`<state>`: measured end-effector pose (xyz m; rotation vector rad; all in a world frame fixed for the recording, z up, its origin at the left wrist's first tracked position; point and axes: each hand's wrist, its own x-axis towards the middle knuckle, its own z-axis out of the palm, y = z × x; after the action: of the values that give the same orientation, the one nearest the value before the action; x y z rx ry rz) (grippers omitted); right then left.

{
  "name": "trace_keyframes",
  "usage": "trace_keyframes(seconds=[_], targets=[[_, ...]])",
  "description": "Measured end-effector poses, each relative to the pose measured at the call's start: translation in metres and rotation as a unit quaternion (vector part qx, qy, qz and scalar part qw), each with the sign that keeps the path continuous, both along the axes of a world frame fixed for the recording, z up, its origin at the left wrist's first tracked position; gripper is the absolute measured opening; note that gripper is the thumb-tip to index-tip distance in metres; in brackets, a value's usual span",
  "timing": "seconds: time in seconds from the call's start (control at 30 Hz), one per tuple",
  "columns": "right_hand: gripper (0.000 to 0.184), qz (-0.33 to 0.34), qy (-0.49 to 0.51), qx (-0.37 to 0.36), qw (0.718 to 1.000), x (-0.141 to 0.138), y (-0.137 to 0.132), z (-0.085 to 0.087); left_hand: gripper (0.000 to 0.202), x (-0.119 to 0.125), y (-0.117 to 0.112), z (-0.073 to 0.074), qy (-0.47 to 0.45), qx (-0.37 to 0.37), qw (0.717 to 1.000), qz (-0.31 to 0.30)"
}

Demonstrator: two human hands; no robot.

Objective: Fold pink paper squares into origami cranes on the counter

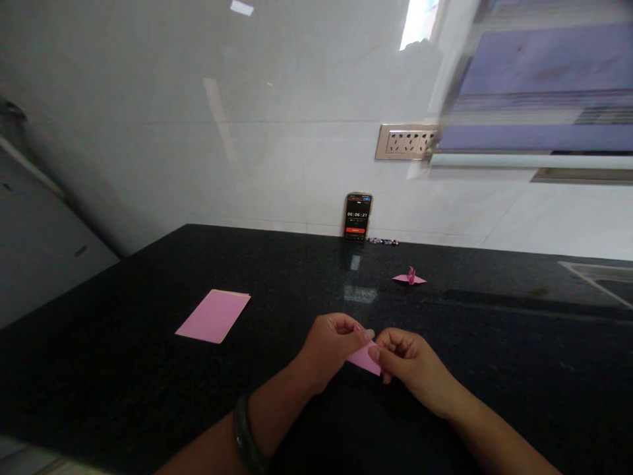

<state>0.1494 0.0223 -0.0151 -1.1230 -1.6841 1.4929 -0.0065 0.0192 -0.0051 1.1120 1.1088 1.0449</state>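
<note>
A small folded piece of pink paper (364, 361) is pinched between both hands, just above the dark counter. My left hand (334, 343) grips its upper left side, thumb on top, with a dark bangle on the wrist. My right hand (406, 356) holds the right edge between thumb and curled fingers. The fingers hide much of the paper, so its full folded shape cannot be made out. Beyond the hands, a pink origami crane (410, 277) stands on the counter with its wings spread. To the left lie pink paper sheets (213, 316), with a yellowish edge showing beneath.
A phone (358, 216) showing a running timer leans against the tiled wall, a beaded strap (383, 241) beside it. The black counter (123, 343) reaches back to the wall. A wall socket (406, 142) sits above, and a sink edge (593, 280) shows at the right.
</note>
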Motion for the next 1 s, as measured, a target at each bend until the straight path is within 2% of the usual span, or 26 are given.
trace_keyframes(seconds=[0.13, 0.37, 0.57, 0.8, 1.0], targets=[[0.023, 0.000, -0.001, 0.008, 1.000, -0.0011, 0.0000, -0.0028, 0.021, 0.0028, -0.0020, -0.0003, -0.022, -0.024, 0.999, 0.000], [0.020, 0.004, -0.016, 0.015, 1.000, 0.0012, 0.0010, 0.0011, 0.021, 0.0035, -0.0021, -0.0003, 0.015, -0.015, 0.999, 0.027], [0.021, -0.003, -0.020, 0.013, 1.000, 0.0058, 0.0037, 0.0027, 0.034, 0.0027, -0.0012, -0.0001, -0.042, -0.052, 0.997, -0.028], [0.024, 0.001, -0.035, 0.045, 0.998, 0.0024, 0.0005, 0.0053, 0.020, 0.0016, -0.0024, -0.0007, 0.053, 0.024, 0.998, -0.006], [0.029, -0.008, -0.054, 0.092, 0.994, 0.0004, -0.0025, 0.0071, 0.018, 0.0054, -0.0050, 0.0026, 0.066, 0.029, 0.997, -0.003]])
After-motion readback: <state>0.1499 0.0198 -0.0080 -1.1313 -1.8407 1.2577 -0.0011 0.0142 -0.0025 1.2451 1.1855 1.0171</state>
